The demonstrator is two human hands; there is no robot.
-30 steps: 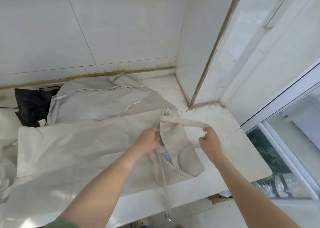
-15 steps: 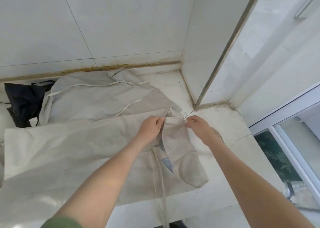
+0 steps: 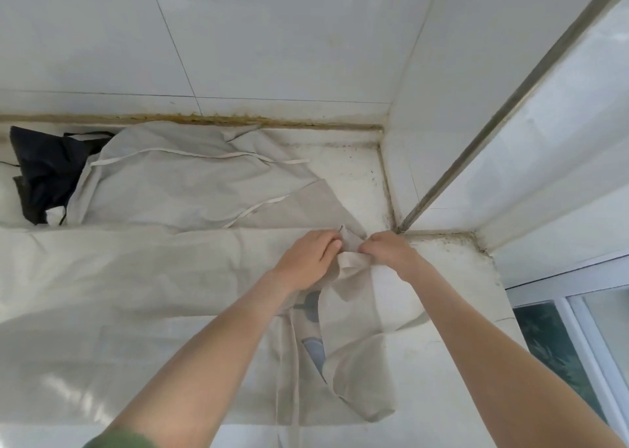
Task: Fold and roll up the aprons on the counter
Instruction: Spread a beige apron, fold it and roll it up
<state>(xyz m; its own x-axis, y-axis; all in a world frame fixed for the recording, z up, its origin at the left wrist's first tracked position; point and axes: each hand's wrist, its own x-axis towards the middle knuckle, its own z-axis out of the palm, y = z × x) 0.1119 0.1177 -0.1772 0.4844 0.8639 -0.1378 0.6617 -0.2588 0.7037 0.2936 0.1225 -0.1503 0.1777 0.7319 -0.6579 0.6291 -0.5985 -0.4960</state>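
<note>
A white stone desk fills an inner corner of a room lined with large pale tiles. A brownish, grimy seam runs where the desk meets the back wall, and dark specks gather in the corner. From that corner a metal strip rises slantwise up the edge of a white panel on the right. Lower right, a white-framed window shows blurred green behind its glass. Two beige aprons lie on the desk. The near apron is spread wide across the front, with its bib end folded over towards the right and one tie hanging over the front edge. The far apron lies rumpled against the back wall, thin white ties trailing across it. A dark cloth is bunched at the far left, touching the far apron. Both hands meet at the near apron's back edge, close to the corner. The left hand rests knuckles up with its fingers curled, its grip closed on the fabric there. The right hand, just beside it, pinches the same raised bit of cloth. A green sleeve shows at the bottom edge on the left arm.
</note>
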